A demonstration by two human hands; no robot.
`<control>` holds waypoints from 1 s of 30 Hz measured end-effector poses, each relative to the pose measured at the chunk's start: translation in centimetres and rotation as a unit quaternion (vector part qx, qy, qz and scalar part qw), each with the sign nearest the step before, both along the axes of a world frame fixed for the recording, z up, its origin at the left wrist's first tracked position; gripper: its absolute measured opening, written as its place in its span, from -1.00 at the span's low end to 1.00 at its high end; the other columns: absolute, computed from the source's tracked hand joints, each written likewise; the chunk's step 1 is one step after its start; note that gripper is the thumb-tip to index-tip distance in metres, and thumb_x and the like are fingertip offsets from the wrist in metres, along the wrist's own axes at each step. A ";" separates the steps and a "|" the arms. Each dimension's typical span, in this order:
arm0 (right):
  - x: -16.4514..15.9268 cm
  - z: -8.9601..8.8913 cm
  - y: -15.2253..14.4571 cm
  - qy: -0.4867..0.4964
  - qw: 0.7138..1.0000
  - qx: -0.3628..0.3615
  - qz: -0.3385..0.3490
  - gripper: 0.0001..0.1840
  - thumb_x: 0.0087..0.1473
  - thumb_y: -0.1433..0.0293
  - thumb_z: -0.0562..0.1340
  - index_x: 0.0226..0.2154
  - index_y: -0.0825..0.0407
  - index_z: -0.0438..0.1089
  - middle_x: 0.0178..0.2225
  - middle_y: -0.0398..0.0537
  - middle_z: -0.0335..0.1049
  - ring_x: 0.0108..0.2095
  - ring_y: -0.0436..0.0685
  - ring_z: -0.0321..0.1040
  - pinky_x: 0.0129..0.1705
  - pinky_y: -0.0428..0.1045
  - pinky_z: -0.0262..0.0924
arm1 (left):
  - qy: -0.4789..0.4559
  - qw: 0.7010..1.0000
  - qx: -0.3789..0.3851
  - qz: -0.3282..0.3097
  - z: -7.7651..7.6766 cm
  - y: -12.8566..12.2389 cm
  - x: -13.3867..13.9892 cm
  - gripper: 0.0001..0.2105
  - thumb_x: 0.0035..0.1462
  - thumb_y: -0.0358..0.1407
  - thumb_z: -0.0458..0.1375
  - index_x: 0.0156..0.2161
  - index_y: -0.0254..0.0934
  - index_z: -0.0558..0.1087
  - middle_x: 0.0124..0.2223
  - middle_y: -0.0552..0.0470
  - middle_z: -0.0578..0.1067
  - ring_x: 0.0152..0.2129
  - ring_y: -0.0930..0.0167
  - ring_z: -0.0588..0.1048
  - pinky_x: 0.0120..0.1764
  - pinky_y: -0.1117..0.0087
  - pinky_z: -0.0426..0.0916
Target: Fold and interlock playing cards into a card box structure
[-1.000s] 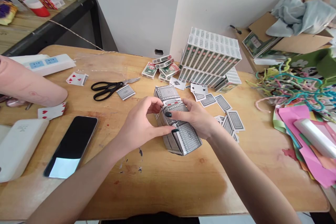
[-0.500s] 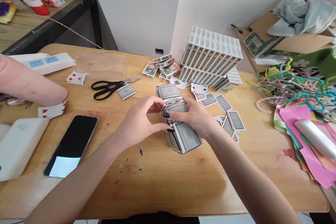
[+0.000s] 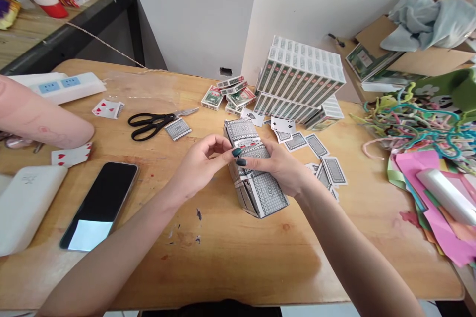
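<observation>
A long block built of folded grey-backed playing cards [image 3: 260, 195] lies on the wooden table [image 3: 241, 257] in front of me. My left hand [image 3: 203, 166] pinches its left side near the middle with thumb and fingertips. My right hand [image 3: 277, 166] rests over the top of the block from the right, its dark-nailed fingers meeting the left hand's at a card with red print. Loose grey-backed cards [image 3: 327, 168] lie scattered just right of my right hand.
Black scissors [image 3: 150, 124] and a black phone [image 3: 100, 203] lie to the left, with a white device [image 3: 26, 205] and a power strip [image 3: 59, 86]. Another person's arm [image 3: 40, 119] rests at the far left. Stacked card boxes [image 3: 301, 79] stand behind; coloured paper [image 3: 427, 183] lies right.
My left hand's fingers have lifted slightly and pinch higher on the block. The block sits a little more to the right. The view has shifted slightly.
</observation>
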State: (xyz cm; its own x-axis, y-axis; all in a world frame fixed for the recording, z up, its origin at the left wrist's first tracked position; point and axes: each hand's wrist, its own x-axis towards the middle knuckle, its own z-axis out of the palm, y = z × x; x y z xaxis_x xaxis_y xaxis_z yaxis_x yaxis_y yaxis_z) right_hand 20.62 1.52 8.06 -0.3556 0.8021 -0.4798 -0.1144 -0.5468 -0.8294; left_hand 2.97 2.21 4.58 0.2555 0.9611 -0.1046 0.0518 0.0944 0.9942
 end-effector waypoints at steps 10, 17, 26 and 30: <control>0.7 -0.4 -0.2 0.035 0.997 -0.065 -0.038 -0.65 -0.12 0.15 0.39 -0.37 0.07 0.44 -0.44 -0.09 0.48 -0.46 0.02 0.39 -0.41 -0.08 0.32 | -0.026 1.000 -0.006 -0.012 -0.5 0.0 0.4 -0.78 0.02 -0.15 0.25 -0.32 -0.25 0.40 -0.30 0.06 0.42 -0.32 0.42 0.38 -0.19 0.34 0.28; 1.3 -1.6 -0.8 0.054 0.996 -0.064 -0.038 -0.57 -0.11 0.10 0.33 -0.26 0.06 0.44 -0.33 -0.01 0.52 -0.37 0.13 0.45 -0.31 0.01 0.35 | -0.035 0.999 -0.018 -0.034 -0.6 0.3 0.7 -0.73 -0.01 -0.12 0.26 -0.39 -0.26 0.35 -0.37 0.10 0.36 -0.40 0.46 0.34 -0.28 0.42 0.25; 1.5 -3.8 -1.2 0.032 0.996 -0.013 -0.078 -0.13 -0.10 -0.28 -0.08 -0.13 0.05 0.40 -0.31 0.11 0.50 -0.20 0.29 0.44 -0.23 0.13 0.32 | -0.050 0.998 0.005 -0.024 -0.9 0.2 1.2 -0.74 0.00 -0.14 0.26 -0.38 -0.27 0.33 -0.39 0.11 0.33 -0.43 0.48 0.31 -0.33 0.45 0.22; 1.4 -5.0 -1.3 0.017 0.994 0.003 -0.104 -0.33 -0.04 -0.13 0.02 -0.13 0.02 0.41 -0.30 0.04 0.52 -0.23 0.30 0.44 -0.27 0.15 0.32 | -0.052 0.998 0.016 -0.015 -1.1 -0.2 1.7 -0.77 0.04 -0.16 0.24 -0.34 -0.25 0.31 -0.35 0.11 0.33 -0.40 0.47 0.31 -0.32 0.45 0.22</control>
State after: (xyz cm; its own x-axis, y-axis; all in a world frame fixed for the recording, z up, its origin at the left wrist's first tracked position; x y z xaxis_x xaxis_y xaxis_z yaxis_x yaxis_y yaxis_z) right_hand 22.04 0.21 3.08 -0.1984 0.8626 -0.4653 -0.2522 -0.5037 -0.8262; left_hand 4.64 2.04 3.44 0.2925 0.9552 -0.0453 -0.0493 0.0623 0.9968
